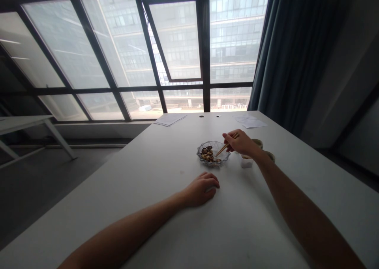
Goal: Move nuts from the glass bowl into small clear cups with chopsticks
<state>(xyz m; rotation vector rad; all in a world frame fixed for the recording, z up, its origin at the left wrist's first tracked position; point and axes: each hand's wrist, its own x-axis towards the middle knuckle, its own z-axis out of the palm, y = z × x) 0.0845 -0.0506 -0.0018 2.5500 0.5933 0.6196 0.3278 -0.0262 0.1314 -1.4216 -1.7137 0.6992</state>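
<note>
My right hand (240, 142) holds a pair of wooden chopsticks (226, 147), and their tips reach down into a cut-glass dish (213, 147). The dish sits on a white table (142, 190) and holds a small heap of brown and tan nuts (208, 154). My left hand (201, 189) rests on the tabletop in front of the dish, fingers curled and apart from it. Just beyond my right hand are a small white cup (246, 161) and two round tan cups (258, 142), partly hidden by the hand and wrist.
Sheets of paper (169, 119) lie at the far table edge, with more paper (250, 122) to the right. Large windows (177, 52) stand behind the table, a dark curtain (293, 52) hangs right, and another white table (26, 124) stands left.
</note>
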